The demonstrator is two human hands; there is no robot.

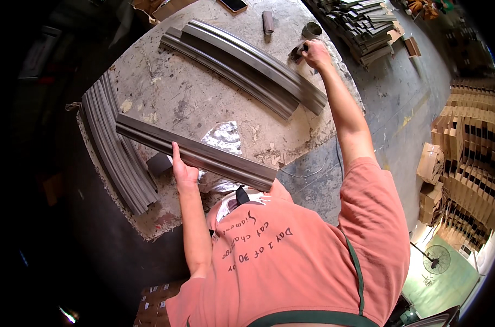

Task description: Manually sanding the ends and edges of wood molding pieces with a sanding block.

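My left hand (185, 173) is closed around the lower edge of a long grey moulding strip (204, 155) with a grooved profile. The strip slants across the near side of the worktable, its right end close to my body. At the far right of the table my right hand (316, 54) has its fingers closed on a small dark object (298, 52), whose kind I cannot make out. Just beyond that hand stands an open round tin (312, 30). Two more grey moulding strips (242, 65) lie side by side on the table's far half.
A stack of grey mouldings (114, 147) lies along the table's (269, 131) left edge. Crumpled foil (225, 136) is beneath the held strip. A phone (234, 5) and a brown cylinder (267, 23) sit at the far edge. Piled strips (362, 30) and cardboard boxes (431, 163) stand to the right.
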